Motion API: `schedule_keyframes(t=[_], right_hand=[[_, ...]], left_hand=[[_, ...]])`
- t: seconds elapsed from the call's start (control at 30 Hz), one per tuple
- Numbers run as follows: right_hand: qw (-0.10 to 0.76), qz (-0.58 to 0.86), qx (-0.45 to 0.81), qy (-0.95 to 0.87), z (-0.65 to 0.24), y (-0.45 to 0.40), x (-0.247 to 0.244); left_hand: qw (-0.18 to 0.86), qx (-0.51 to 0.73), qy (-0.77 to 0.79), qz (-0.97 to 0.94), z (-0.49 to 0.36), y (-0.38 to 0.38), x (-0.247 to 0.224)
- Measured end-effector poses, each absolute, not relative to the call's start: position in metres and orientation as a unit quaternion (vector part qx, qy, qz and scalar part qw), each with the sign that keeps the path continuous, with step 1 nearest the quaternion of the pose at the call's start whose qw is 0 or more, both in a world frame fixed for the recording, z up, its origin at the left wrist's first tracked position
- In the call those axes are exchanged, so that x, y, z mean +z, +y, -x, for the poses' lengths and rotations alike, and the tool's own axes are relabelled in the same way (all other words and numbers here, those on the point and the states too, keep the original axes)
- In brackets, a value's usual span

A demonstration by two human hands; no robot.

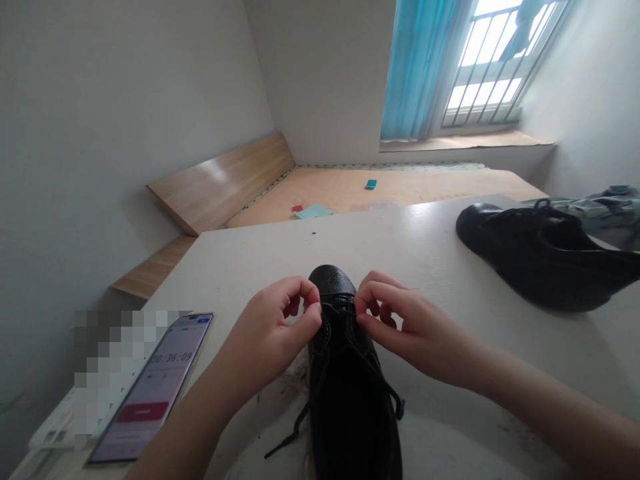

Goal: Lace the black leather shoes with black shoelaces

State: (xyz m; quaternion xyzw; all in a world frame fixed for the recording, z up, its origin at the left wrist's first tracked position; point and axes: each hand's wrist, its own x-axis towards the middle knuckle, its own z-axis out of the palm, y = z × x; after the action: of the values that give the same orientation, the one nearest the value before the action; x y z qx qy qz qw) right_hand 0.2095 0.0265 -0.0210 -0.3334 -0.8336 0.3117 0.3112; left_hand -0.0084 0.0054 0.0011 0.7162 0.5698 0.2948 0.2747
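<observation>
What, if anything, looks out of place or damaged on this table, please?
Dark, worn-looking blotches mark the white table just left of the nearer shoe, breaking its otherwise pale surface. Having that and the other shoe up on a tabletop also seems unusual.

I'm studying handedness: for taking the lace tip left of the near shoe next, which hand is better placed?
Likely the left hand, nearer the lace tip; the right hand would reach across the near shoe.
</observation>
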Motion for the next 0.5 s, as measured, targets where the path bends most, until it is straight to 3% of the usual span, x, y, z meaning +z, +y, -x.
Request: schedule_keyframes(t=[0.13,0.2,0.27,0.37,0.5], right_hand=[[0.36,0.292,-0.002,-0.886,-0.2069,0.0281,-0.0247],[0.365,0.287,-0.073,-0.883,-0.2064,0.0293,-0.0259],[0.363,0.296,-0.029,-0.883,-0.2076,0.0304,-0.0261],[0.345,0.33,0.151,-0.866,-0.2111,0.0319,-0.0245],[0.301,0.355,0.313,-0.828,-0.2128,0.0342,-0.0216]], left_hand=[[0.283,0.331,0.548,-0.714,0.0055,0.0026,-0.001],[0.284,0.357,0.539,-0.708,0.0046,0.0012,-0.0007],[0.309,0.388,0.528,-0.69,0.005,0.0008,0.0],[0.426,0.424,0.473,-0.644,0.0082,0.0021,0.0008],[0.543,0.403,0.386,-0.628,0.0129,0.0027,0.0014]])
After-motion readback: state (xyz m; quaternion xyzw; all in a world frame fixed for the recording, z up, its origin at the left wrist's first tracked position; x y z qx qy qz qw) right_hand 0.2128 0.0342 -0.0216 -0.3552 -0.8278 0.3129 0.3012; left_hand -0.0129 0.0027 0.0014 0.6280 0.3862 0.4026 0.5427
